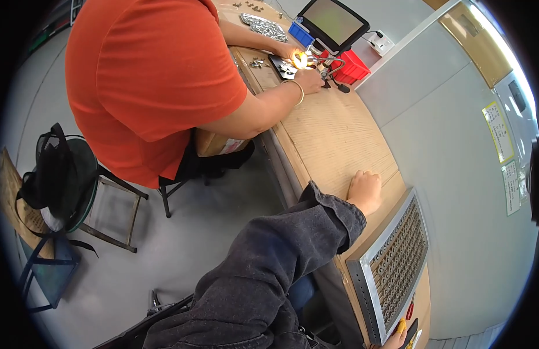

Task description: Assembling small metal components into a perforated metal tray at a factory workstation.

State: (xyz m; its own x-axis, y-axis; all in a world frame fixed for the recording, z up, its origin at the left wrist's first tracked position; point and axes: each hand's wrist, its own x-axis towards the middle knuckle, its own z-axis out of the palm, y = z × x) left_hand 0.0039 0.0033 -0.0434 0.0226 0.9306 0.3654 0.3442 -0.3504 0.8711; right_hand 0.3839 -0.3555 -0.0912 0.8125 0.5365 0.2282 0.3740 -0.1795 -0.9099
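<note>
My left hand (365, 192), at the end of a dark grey denim sleeve, rests on the brown cardboard-covered table (333, 136) with its fingers curled in and nothing visible in them. Beyond its wrist, toward the lower right, lies a metal tray (362, 299) holding many small round metal parts in rows (400, 256). My right hand (394, 339) shows only in part at the tray's near corner, cut off by the lower edge. A yellow covering sits on one of its fingers; what the others do is hidden.
A person in an orange shirt (147, 70) sits at the left, both hands at a lit spot on the table. Around them are a screen (333, 23), a red bin (352, 67), a blue bin (301, 35) and loose metal parts. A stool (80, 192) with a black bag stands behind.
</note>
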